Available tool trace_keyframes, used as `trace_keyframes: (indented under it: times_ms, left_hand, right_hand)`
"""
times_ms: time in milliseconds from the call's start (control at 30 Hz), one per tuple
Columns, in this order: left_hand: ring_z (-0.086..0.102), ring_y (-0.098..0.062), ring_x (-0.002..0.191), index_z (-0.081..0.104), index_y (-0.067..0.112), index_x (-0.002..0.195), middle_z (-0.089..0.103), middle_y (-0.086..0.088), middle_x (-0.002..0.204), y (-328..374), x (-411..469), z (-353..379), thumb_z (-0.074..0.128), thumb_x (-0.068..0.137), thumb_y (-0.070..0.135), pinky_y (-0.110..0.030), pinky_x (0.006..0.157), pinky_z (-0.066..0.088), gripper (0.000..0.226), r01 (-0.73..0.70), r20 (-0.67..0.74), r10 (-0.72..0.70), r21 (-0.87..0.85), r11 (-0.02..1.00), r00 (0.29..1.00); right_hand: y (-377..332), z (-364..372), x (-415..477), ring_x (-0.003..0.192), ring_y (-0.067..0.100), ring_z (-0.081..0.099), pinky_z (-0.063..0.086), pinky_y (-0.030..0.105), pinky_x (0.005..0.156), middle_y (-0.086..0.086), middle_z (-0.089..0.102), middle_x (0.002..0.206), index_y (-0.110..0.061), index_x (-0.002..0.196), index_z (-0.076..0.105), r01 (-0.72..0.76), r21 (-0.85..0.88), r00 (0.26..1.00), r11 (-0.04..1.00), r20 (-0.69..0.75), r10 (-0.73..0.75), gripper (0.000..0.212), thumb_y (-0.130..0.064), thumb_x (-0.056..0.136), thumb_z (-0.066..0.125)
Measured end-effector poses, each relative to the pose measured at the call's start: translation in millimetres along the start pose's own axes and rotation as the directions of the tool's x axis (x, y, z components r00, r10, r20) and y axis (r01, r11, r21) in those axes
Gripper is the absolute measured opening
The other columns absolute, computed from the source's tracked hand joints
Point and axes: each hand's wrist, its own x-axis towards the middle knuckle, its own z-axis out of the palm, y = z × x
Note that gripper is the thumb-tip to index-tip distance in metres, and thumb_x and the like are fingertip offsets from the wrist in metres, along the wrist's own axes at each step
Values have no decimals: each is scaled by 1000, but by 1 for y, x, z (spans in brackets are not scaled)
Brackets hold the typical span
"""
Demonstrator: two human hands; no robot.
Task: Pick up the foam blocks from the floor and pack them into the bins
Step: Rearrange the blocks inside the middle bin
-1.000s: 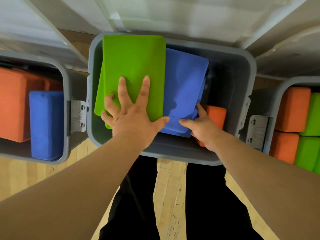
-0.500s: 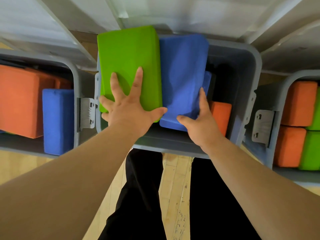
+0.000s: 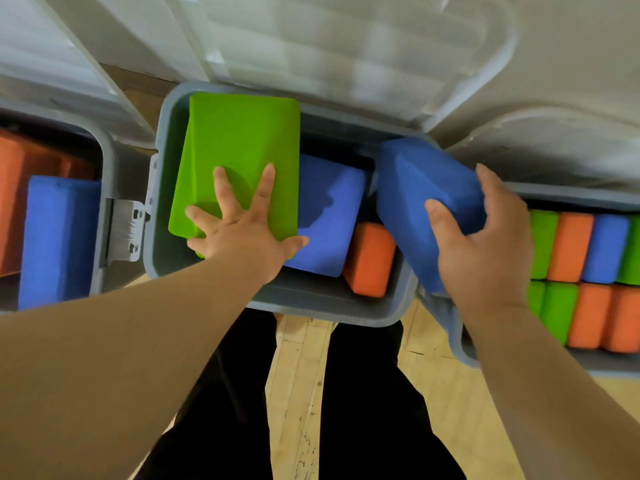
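Green foam met an open palm as a person's left hand (image 3: pixel 242 233) pressed flat, fingers (image 3: pixel 265 188) spread wide, on a green block (image 3: pixel 242 157) that leaned tilted inside the middle bin (image 3: pixel 329 311). The right hand (image 3: pixel 485 251) held a blue block (image 3: pixel 412 188) over the bin's right rim, thumb on one face and the other fingers curled round the opposite edge. Between the two sets of fingers, lower in the bin, lay a second blue block (image 3: pixel 329 220) and an orange block (image 3: pixel 370 261). The foam looked light and stiff enough to keep its shape, yet slightly yielding and grippy. A one-handed hold across the narrow width seemed to suit it best.
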Motion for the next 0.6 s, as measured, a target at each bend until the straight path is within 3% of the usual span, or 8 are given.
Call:
trace_keyframes:
  times_ms: [133, 267, 333, 400, 467, 533, 600]
  left_hand:
    - [-9, -59, 148, -38, 69, 132, -48, 4, 154, 0, 1, -2, 65, 74, 83, -74, 112, 25, 119, 1, 16, -2, 20, 1000, 1000]
    - [-11, -59, 148, -42, 67, 130, -52, 3, 152, 6, 3, -1, 62, 75, 84, -74, 112, 24, 119, 10, 45, -13, 49, 999, 999]
    - [-11, -60, 147, -44, 66, 128, -53, 2, 151, 6, 4, 0, 60, 75, 85, -74, 113, 24, 118, 5, 52, -8, 58, 998, 999]
    - [-10, -60, 147, -47, 65, 127, -53, 0, 151, 6, 4, 1, 58, 75, 86, -74, 112, 24, 119, 1, 51, -5, 69, 998, 999]
    - [-11, -61, 146, -48, 65, 125, -54, -1, 150, 6, 4, 2, 58, 76, 86, -74, 112, 23, 119, -4, 53, 0, 72, 997, 999]
    - [-12, -61, 146, -48, 65, 125, -55, -1, 149, 8, 3, 1, 57, 76, 86, -75, 112, 22, 118, -6, 59, 2, 65, 998, 998]
    - [-12, -62, 146, -49, 64, 125, -56, -2, 148, 8, 4, 1, 57, 76, 86, -75, 112, 22, 118, -10, 70, 6, 66, 998, 997]
  right_hand:
    - [-12, 23, 16, 142, 33, 35, 35, 48, 112, 10, 33, 157, -38, 159, 23, -45, -155, 992, 987, 110, 62, 75, -61, 95, 54]
    - [-28, 31, 38, 144, 37, 26, 36, 49, 114, 8, 7, 163, -40, 160, -2, -101, -113, 963, 988, 240, 126, 95, -39, 89, 60]
    - [-31, 30, 42, 139, 32, 36, 45, 44, 106, 7, 8, 161, -37, 160, 4, -58, -74, 976, 996, 204, 72, 95, -31, 88, 65]
    - [-30, 32, 38, 127, 20, 48, 51, 35, 90, 6, 19, 157, -31, 155, 26, 26, -6, 997, 1000, 70, -25, 79, -30, 90, 71]
    - [-26, 37, 32, 113, 10, 50, 51, 33, 83, 4, 31, 151, -25, 142, 46, 71, 24, 997, 997, -29, -70, 61, -36, 90, 75]
    - [-19, 46, 32, 102, 7, 47, 51, 34, 81, 4, 35, 147, -23, 134, 51, 40, 2, 999, 999, -29, -40, 53, -40, 90, 75]
    - [-16, 55, 43, 102, 15, 52, 49, 34, 78, 5, 33, 148, -22, 135, 50, 10, -46, 1000, 999, 21, -9, 53, -42, 92, 73]
